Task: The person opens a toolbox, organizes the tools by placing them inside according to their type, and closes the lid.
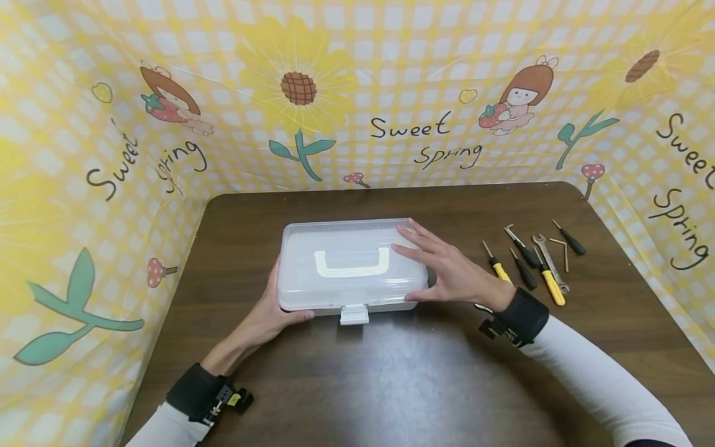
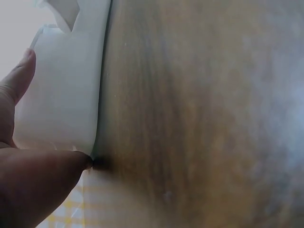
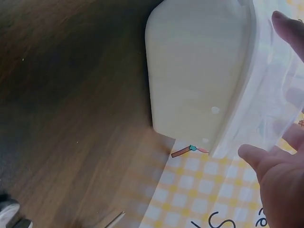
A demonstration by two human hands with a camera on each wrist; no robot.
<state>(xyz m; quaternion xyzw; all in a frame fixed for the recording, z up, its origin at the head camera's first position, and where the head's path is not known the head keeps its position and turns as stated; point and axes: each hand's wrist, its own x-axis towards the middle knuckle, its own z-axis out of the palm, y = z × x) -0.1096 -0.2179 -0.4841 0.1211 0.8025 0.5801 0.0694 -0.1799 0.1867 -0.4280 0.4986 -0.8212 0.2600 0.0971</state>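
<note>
Between both hands sits the box (image 1: 350, 265), lid down, flat on the surface (image 1: 391, 372) — left hand (image 1: 267, 318) cupping its left end, grip curled round the near corner. Right hand (image 1: 447, 268) lies over the right end, fingers (image 1: 410, 231) straight and spread, thumb at the front edge. Tools (image 1: 533, 261) lie just right of that hand.

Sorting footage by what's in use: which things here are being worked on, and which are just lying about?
In hand: plastic box, held at its ends by left hand and right hand.
Lying about: screwdrivers, wrench, hex key, on the table.
</note>
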